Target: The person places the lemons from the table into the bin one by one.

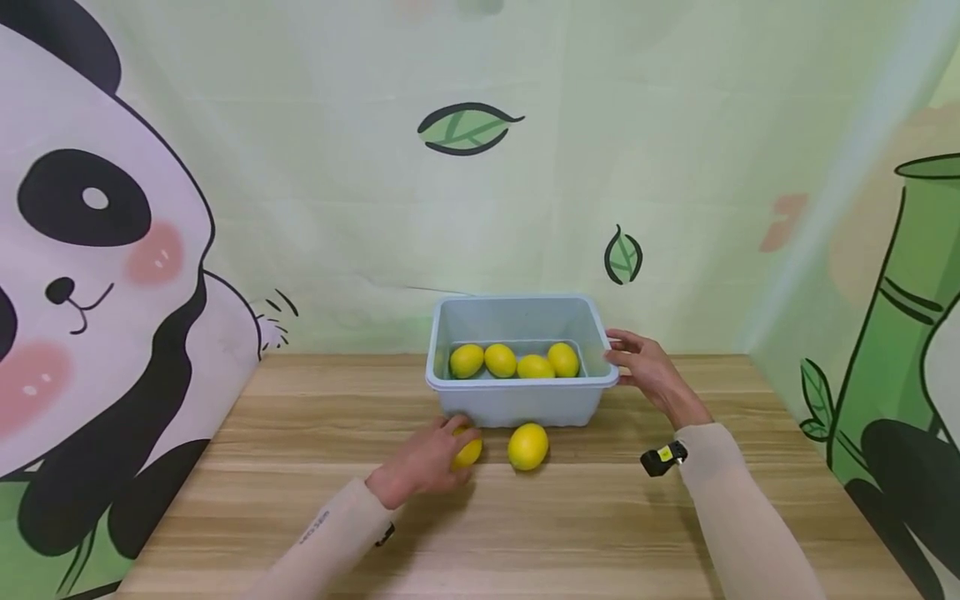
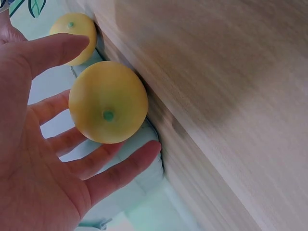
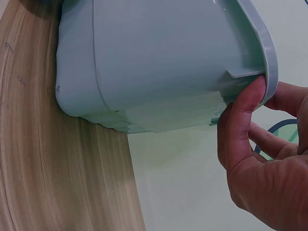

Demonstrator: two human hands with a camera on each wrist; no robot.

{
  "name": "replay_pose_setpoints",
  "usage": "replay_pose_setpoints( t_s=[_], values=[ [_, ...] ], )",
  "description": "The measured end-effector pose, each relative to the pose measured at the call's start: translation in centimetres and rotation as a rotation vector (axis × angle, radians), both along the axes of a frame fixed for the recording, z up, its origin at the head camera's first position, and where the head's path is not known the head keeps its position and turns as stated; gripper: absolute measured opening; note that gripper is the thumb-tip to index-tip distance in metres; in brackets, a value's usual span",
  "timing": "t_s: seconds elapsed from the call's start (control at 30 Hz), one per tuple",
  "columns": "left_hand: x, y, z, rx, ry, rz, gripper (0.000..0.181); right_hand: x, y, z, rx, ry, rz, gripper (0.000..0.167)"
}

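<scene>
A light blue-grey plastic bin [image 1: 517, 405] stands on the wooden table, with several yellow lemons [image 1: 500, 361] along its floor. My right hand [image 1: 648, 367] pinches the bin's right rim, thumb and fingers on either side of it, as the bin's wall [image 3: 159, 57] in the right wrist view shows. In front of the bin, my left hand [image 1: 431, 457] reaches around a lemon [image 2: 108, 102] on the table. Its fingers are spread behind the fruit and the thumb stands apart from it. Another lemon [image 1: 528, 447] lies just to the right, close to the bin's front.
The wooden table [image 1: 600, 525] meets a pale green backdrop [image 1: 337, 167] right behind the bin. A printed panda [image 1: 90, 208] covers the left side, and printed bamboo [image 1: 892, 333] the right.
</scene>
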State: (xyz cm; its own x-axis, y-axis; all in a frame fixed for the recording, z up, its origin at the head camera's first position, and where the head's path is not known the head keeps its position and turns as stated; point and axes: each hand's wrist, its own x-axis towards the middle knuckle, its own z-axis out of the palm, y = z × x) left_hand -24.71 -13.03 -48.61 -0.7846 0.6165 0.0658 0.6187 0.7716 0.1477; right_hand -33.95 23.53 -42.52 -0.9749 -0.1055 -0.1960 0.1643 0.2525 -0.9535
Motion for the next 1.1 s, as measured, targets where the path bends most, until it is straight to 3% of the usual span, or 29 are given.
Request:
replay_pose_setpoints(
  t_s=[0.3, 0.53, 0.67, 0.9, 1.1],
  values=[
    [0.2, 0.1, -0.3, -0.061, -0.029, 0.001, 0.052, 0.2, 0.0, -0.2, 0.006, 0.008, 0.009, 0.057],
    [0.5, 0.4, -0.6, -0.097, -0.113, 0.021, 0.038, 0.2, 0.0, -0.2, -0.005, 0.011, 0.005, 0.057],
    [0.5, 0.5, -0.6, -0.112, -0.126, 0.030, 0.036, 0.1, 0.0, -0.2, -0.005, 0.015, 0.004, 0.057],
    [0.6, 0.7, -0.2, -0.142, -0.132, 0.010, 0.039, 0.0, 0.0, -0.2, 0.013, 0.007, 0.003, 0.057],
    [0.7, 0.9, 0.8, -0.133, -0.105, -0.035, 0.041, -0.1, 0.0, -0.1, 0.012, 0.000, -0.004, 0.056]
  ],
)
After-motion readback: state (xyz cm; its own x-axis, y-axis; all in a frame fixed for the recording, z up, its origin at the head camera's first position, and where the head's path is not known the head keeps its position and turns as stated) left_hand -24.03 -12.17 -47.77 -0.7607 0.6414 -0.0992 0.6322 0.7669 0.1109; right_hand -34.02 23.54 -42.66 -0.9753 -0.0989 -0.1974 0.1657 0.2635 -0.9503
